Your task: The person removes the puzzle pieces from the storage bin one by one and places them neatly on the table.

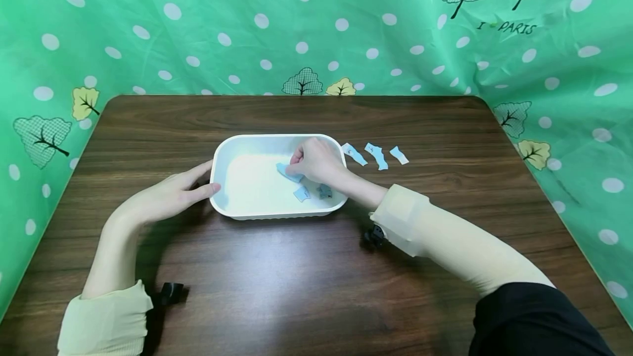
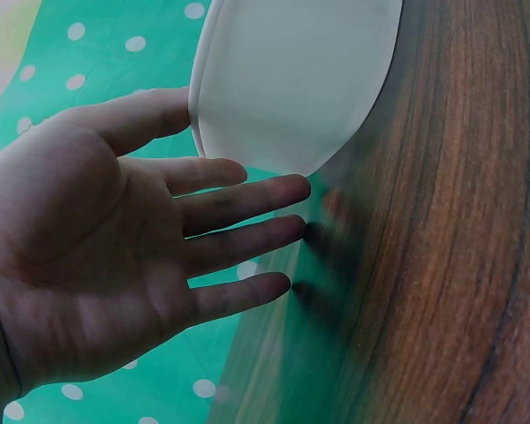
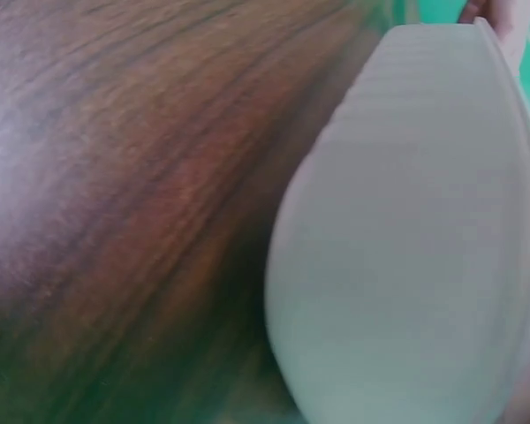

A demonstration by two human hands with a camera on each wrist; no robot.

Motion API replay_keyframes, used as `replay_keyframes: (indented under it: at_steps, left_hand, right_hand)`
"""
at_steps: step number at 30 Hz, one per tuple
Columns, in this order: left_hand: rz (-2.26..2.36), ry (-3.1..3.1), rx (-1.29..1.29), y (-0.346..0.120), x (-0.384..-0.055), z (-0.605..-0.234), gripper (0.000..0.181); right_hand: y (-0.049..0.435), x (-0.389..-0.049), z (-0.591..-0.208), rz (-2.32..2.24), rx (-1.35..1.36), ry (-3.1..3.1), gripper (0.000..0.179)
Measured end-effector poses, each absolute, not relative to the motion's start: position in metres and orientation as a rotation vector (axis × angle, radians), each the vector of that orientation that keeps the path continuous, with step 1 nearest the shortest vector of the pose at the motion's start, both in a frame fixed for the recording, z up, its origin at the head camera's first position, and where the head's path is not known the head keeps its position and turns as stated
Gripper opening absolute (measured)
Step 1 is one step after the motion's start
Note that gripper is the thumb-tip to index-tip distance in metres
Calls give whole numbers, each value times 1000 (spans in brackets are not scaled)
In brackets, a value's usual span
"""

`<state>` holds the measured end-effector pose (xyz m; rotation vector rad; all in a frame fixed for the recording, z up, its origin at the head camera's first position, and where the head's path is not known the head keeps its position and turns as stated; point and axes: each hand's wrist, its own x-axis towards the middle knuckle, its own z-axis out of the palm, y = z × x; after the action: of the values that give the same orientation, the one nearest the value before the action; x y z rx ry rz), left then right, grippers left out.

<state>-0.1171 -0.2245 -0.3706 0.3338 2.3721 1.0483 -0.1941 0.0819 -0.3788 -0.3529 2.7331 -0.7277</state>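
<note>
The right hand (image 1: 318,162) pinches a blue scrap (image 1: 283,170) inside the white tray (image 1: 247,180); the left hand (image 1: 173,194), fingers extended, rests its thumb there. Placement appears in hand; release would call for parting the fingertips cleanly.

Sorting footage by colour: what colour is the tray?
White; the tray shows best in the head view.

A white, round-cornered tray (image 1: 247,180) sits upright, a pinched light-blue scrap (image 1: 283,171) near its middle.
</note>
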Motion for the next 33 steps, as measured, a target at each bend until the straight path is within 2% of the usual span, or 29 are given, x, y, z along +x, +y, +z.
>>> replay_keyframes:
  at_steps: [9, 17, 33]
  left_hand:
    - [1062, 2358, 305, -223, -114, -371, 68]
    - [1040, 2391, 325, -223, -113, -373, 69]
    - [1030, 2403, 339, -220, -112, -375, 67]
  right_hand:
    - [98, -194, -346, -888, -249, 2663, 15]
    - [137, -205, -325, -1085, -115, 2619, 18]
    - [258, -216, -319, -1085, 162, 2642, 47]
